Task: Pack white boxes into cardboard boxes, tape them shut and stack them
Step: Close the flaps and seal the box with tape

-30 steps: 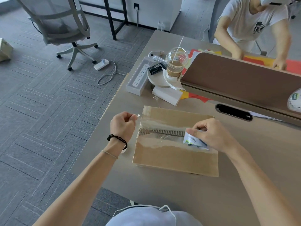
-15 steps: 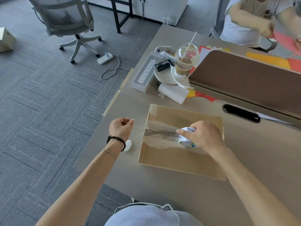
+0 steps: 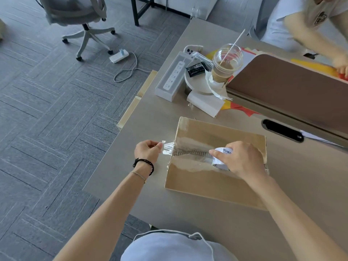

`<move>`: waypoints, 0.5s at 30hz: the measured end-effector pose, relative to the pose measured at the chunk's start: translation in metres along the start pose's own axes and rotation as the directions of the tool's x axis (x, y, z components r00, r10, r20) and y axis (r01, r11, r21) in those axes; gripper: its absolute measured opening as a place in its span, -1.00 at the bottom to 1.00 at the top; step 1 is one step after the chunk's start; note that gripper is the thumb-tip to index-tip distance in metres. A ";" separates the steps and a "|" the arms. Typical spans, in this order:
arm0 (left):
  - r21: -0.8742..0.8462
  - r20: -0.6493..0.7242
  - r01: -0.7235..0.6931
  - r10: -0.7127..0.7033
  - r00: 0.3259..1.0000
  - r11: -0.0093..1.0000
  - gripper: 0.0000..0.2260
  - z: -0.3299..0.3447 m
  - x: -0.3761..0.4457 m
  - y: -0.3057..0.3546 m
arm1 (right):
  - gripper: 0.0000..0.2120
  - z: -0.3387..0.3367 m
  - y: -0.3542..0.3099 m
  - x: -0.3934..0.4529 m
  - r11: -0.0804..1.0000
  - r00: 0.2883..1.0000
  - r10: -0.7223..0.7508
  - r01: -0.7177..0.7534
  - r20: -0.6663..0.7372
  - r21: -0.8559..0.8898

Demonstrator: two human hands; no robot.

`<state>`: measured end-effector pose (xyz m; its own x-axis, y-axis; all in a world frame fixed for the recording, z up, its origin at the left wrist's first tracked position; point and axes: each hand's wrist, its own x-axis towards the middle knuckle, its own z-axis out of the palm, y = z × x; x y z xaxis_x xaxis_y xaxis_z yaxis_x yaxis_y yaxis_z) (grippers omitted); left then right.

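Observation:
A closed cardboard box (image 3: 207,183) lies flat on the grey table (image 3: 310,194), its centre seam covered by clear tape. My right hand (image 3: 239,159) grips a roll of clear tape (image 3: 222,157) pressed on top of the box, right of the middle. My left hand (image 3: 148,150) sits just off the box's left edge and pinches the free end of the tape strip (image 3: 167,147), which stretches from the seam out past the edge. A white box (image 3: 204,105) lies beyond the cardboard box.
A power strip box (image 3: 172,78), a round white stand with an iced coffee cup (image 3: 225,65) and a brown desk divider (image 3: 290,91) stand at the back. Another person (image 3: 301,23) works with coloured paper across the divider. An office chair (image 3: 81,17) stands on the floor to the left.
My left hand, off the tape half a second ago, now pinches a strip end pulled out past the box's left edge. My right hand stays on the roll. The view has shifted.

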<state>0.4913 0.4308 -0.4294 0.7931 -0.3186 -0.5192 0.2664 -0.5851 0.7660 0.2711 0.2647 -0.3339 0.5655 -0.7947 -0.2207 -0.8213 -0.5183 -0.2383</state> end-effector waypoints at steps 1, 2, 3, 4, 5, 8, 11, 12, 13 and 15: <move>-0.017 0.014 0.026 -0.025 1.000 1.000 -0.84 0.006 0.000 -0.003 | -0.31 0.000 0.000 0.000 1.000 1.000 0.001 -0.001 -0.002 0.000; -0.034 0.030 0.049 -0.048 0.998 0.998 -0.83 0.012 -0.001 -0.007 | -0.31 0.000 0.000 0.000 1.000 1.000 0.004 -0.004 -0.003 -0.004; -0.053 0.043 0.068 -0.066 0.997 0.996 -0.83 0.019 -0.002 -0.011 | -0.30 0.000 -0.001 0.000 1.000 1.000 0.005 -0.005 -0.005 -0.007; -0.076 0.055 0.084 -0.079 0.995 0.994 -0.83 0.025 -0.004 -0.013 | -0.29 0.000 -0.001 0.000 1.000 1.000 0.004 -0.004 -0.008 -0.010; -0.104 0.063 0.099 -0.092 0.994 0.990 -0.84 0.031 -0.006 -0.016 | -0.29 0.000 -0.001 0.000 1.000 1.000 0.000 0.000 -0.012 -0.013; -0.216 0.078 0.160 -0.146 0.986 0.963 -0.84 0.042 -0.009 -0.017 | -0.30 -0.002 -0.002 0.000 1.000 1.000 -0.006 0.006 -0.021 -0.017; -0.269 0.112 0.305 -0.284 0.952 0.914 -0.62 0.042 -0.010 -0.023 | -0.31 -0.002 -0.002 -0.001 1.000 1.000 -0.002 0.001 -0.020 -0.015; -0.238 0.118 0.353 -0.333 0.935 0.905 -0.58 0.039 -0.011 -0.026 | -0.32 -0.002 -0.002 -0.002 1.000 1.000 -0.004 0.004 -0.022 -0.002; -0.170 0.104 0.359 -0.346 0.933 0.918 -0.57 0.038 -0.010 -0.028 | -0.33 -0.003 -0.002 -0.002 1.000 1.000 -0.006 0.006 -0.023 0.015; -0.074 0.041 0.237 -0.235 0.971 0.969 -0.66 0.035 -0.005 -0.024 | -0.32 -0.004 -0.002 -0.002 0.999 1.000 -0.007 0.008 -0.021 0.045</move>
<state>0.4613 0.4207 -0.4586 0.6854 -0.2025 -0.6994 0.4868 -0.5869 0.6470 0.2716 0.2661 -0.3289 0.5698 -0.7973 -0.1992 -0.8124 -0.5102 -0.2822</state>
